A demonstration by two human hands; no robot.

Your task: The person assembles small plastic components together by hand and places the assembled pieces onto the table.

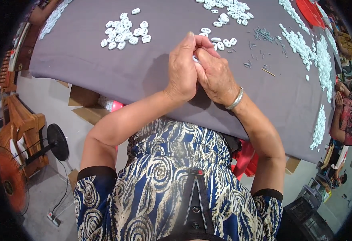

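My left hand (183, 67) and my right hand (216, 74) are pressed together above the table, both closed. A small white oval plastic piece (195, 59) shows between them, mostly hidden by the fingers. The left fingers wrap behind the right hand, and the left thumb points up. Just beyond lie loose white oval pieces (226, 43) with two dark holes each. A heap of similar ovals (121, 32) sits to the left. Small grey pins (266, 34) are scattered right of my hands, near a thin wooden stick (268, 72).
Grey cloth covers the table (152, 76). More white pieces (304, 50) lie along its right side, near a red tray (309, 12). Below the left edge stand an open cardboard box (83, 98) and a fan (11, 180). Another person (346, 114) sits at the far right.
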